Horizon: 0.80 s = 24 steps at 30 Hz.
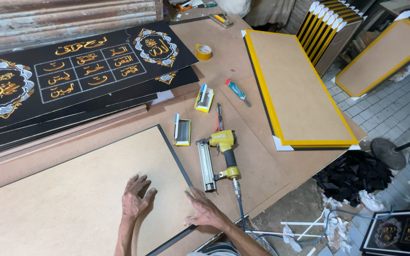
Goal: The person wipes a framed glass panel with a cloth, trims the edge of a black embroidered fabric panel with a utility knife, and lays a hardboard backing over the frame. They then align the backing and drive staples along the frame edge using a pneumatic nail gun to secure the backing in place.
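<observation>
A large frame lies face down on the workbench, showing its brown backing board [72,199] inside a thin black rim. My left hand [136,198] rests flat on the board near its right end, fingers spread. My right hand [204,208] lies flat across the frame's right rim, fingers apart, holding nothing. Just beyond my right hand lies a yellow pneumatic staple gun [219,156] with a blue air hose leading off the bench edge.
Two small staple boxes [182,131] [204,98], a utility knife [219,117], a blue-green tube [237,91] and a yellow tape roll [204,51] lie on the bench. Black decorated panels [72,71] are stacked at left. A yellow-taped frame [300,90] lies at right, more leaning behind.
</observation>
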Motion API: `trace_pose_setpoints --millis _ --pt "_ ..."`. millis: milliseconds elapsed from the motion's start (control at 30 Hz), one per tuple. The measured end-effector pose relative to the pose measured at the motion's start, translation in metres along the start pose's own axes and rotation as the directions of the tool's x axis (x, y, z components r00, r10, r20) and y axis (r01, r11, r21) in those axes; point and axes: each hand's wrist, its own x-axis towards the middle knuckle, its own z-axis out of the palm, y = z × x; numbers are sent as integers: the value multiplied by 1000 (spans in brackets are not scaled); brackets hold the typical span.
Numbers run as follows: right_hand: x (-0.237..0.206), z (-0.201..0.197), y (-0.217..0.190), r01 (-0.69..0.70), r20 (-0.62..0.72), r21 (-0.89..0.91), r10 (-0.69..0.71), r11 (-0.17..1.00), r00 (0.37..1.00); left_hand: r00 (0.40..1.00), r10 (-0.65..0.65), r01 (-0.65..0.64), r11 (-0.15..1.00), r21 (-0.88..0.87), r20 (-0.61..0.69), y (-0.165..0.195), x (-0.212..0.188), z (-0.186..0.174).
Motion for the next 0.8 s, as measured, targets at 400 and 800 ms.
trace_pose_setpoints --millis 400,800 --pt "-2 -10 -5 58 -33 14 -57 998 998 998 13 -15 999 -33 -62 1 -1 1" --pt "-5 -12 -13 31 -67 27 -29 999 997 997 16 -20 999 -43 -81 6 -3 -3"
